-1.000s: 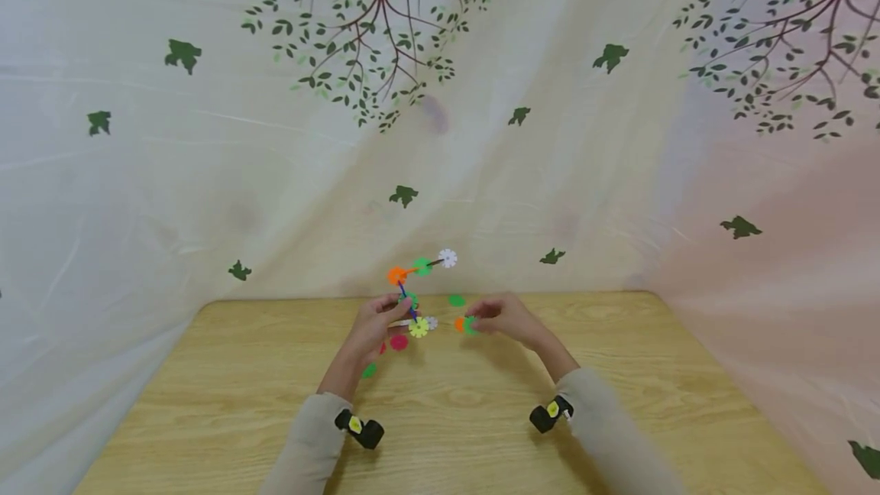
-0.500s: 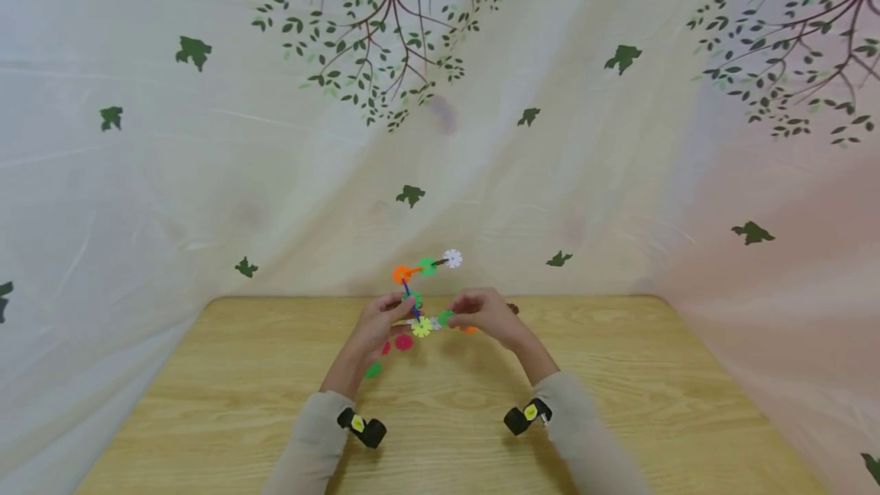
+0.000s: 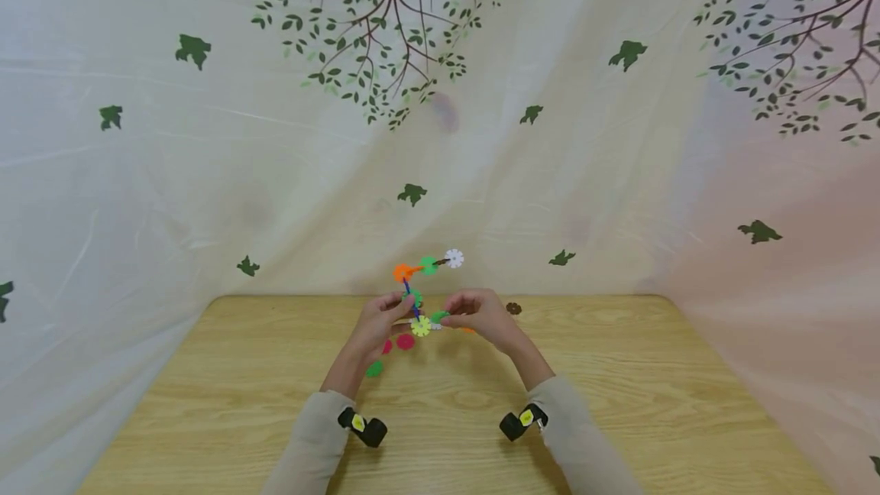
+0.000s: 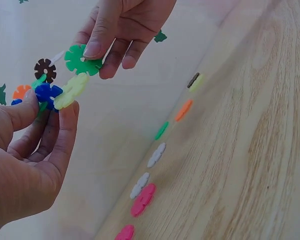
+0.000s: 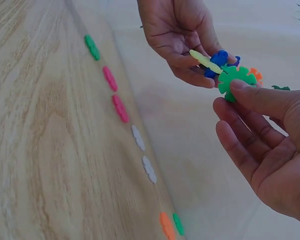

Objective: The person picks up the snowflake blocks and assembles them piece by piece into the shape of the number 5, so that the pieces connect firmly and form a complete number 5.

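Note:
My left hand point(image 3: 371, 331) grips a chain of notched plastic snowflake discs, pinching it near a blue disc point(image 4: 47, 92). The chain bends upward through an orange disc point(image 3: 402, 273) and a green one to a white disc point(image 3: 454, 258) at its far end. A yellow disc point(image 4: 71, 91) forms its near end. My right hand point(image 3: 484, 319) pinches a loose-looking green disc point(image 4: 79, 61) between thumb and fingers. In both wrist views that green disc's edge meets the yellow disc's edge. The fingertips behind the chain are partly hidden.
Single discs lie in a row on the wooden table point(image 3: 440, 418): green point(image 3: 374, 368), pink point(image 3: 406, 341), white point(image 4: 156, 155), orange point(image 4: 183, 110) and brown point(image 3: 513, 308). Behind the table's far edge hangs a pale cloth point(image 3: 309, 174) printed with leaves and branches.
My right hand has moved left with the green disc, up to the chain's yellow disc. This uncovers the brown disc on the table. The left hand keeps its hold, nearly still.

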Motion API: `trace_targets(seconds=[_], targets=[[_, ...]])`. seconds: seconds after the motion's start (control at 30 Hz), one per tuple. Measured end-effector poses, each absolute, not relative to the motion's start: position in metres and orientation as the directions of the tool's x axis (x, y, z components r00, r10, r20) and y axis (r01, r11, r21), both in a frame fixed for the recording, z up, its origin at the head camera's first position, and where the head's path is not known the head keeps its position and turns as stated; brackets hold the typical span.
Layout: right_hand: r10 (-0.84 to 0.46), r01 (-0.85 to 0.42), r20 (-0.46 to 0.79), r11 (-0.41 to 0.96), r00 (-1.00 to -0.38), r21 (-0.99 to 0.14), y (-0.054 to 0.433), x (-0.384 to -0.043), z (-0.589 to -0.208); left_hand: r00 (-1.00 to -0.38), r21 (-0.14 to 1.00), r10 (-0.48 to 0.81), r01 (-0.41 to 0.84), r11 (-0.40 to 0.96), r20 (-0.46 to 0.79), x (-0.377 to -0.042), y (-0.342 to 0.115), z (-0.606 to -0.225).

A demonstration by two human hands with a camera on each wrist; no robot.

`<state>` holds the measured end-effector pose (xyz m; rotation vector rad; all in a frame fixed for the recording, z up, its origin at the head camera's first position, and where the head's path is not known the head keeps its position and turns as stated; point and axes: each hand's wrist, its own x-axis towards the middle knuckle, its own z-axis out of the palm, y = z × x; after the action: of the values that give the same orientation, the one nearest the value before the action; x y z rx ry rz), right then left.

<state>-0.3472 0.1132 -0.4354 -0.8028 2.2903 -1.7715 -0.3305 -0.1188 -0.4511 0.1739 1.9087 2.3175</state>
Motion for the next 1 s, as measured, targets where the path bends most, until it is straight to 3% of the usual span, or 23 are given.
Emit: trace_targets(seconds=[0.43,1.0], targets=[[-0.487,-0.386,0.267,0.160,-0.831,-0.909,0.107,-0.345,-0.436,-0.985,0.982,0.170,-0.019,-0.186,0.013,-0.328,-0.116,-0.448],[-0.424,-0.442,0.337,0.178,-0.841,-0.879,0.093,-0.341,-0.446,-0.998,0.951,0.060,0.013,-0.308,0.033,-0.324,-0.096,-0.447]])
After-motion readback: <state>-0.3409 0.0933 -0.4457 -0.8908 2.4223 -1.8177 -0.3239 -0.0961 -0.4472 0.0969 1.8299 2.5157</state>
